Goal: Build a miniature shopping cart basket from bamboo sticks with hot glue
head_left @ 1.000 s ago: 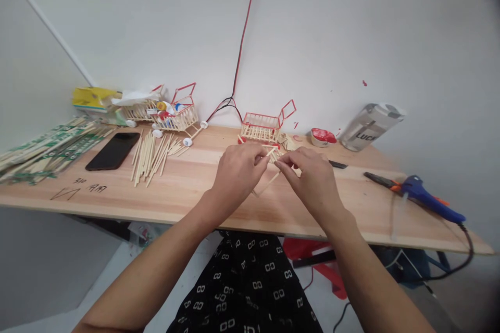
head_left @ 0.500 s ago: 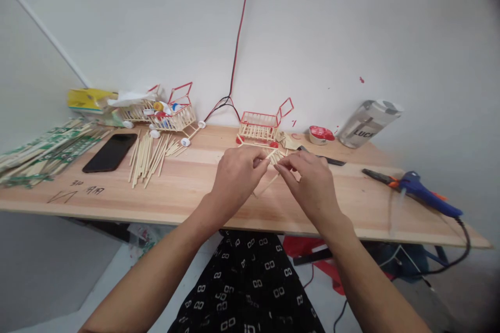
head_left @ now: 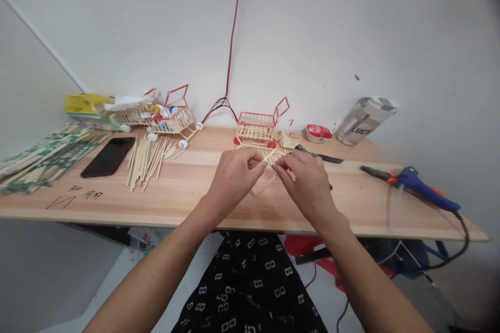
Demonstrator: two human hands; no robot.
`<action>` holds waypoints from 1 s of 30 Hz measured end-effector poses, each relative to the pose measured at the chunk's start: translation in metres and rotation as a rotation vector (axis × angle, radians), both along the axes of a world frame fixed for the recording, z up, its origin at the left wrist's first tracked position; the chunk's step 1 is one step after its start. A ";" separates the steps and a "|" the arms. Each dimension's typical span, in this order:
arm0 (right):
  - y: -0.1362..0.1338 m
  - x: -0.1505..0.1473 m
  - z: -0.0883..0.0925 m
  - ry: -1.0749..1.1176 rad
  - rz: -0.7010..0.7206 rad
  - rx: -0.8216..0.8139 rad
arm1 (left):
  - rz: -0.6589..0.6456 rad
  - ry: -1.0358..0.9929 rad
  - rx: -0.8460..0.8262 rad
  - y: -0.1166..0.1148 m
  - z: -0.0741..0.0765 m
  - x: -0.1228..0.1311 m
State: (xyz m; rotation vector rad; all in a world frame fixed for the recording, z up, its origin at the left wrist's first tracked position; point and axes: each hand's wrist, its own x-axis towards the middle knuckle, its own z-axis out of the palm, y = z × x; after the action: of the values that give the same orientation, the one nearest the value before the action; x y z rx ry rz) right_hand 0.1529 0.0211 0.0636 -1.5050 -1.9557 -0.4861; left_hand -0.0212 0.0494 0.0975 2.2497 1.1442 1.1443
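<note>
My left hand and my right hand meet over the middle of the wooden table, fingertips pinched close together. Between them is a small frame of pale wooden sticks, partly hidden by the fingers. Both hands grip this frame, and one thin stick slants down from it toward the front edge. Just behind the hands stands a small stick cart with a red rim, red handle and red wheels.
Loose sticks, a black phone and packaged sticks lie left, with a filled cart behind. Right are a red-filled bowl, a tilted container, a black blade-like tool and a blue glue gun.
The view has shifted slightly, so most table items appear a little further left. Both hands keep nearly the same pinching pose around the stick frame.
</note>
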 end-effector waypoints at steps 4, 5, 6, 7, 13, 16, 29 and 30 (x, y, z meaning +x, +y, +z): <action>0.000 0.000 0.005 -0.037 0.001 -0.032 | 0.028 0.007 -0.011 -0.002 0.000 -0.001; -0.001 0.000 0.007 -0.048 0.000 -0.037 | 0.034 0.013 -0.015 -0.002 0.000 -0.001; -0.001 0.000 0.008 -0.058 -0.001 -0.042 | 0.040 0.020 -0.020 -0.002 0.000 -0.001; -0.001 0.000 0.009 -0.069 0.000 -0.046 | 0.046 0.026 -0.026 -0.002 0.000 -0.001; -0.002 0.001 0.011 -0.097 -0.008 -0.062 | 0.060 0.058 -0.047 -0.004 0.000 0.000; -0.002 0.002 0.009 -0.083 -0.006 -0.056 | 0.059 0.064 -0.055 -0.005 -0.002 0.000; -0.008 0.004 0.003 -0.012 0.014 -0.032 | 0.059 0.060 -0.049 -0.008 -0.001 0.000; -0.009 0.005 0.004 0.002 0.015 -0.032 | 0.059 0.057 -0.042 -0.008 -0.001 0.000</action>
State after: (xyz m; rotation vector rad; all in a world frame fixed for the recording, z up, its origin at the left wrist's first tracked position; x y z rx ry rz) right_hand 0.1579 0.0122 0.0673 -1.5096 -1.9806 -0.4485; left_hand -0.0213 0.0412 0.0961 2.2442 1.2527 1.0740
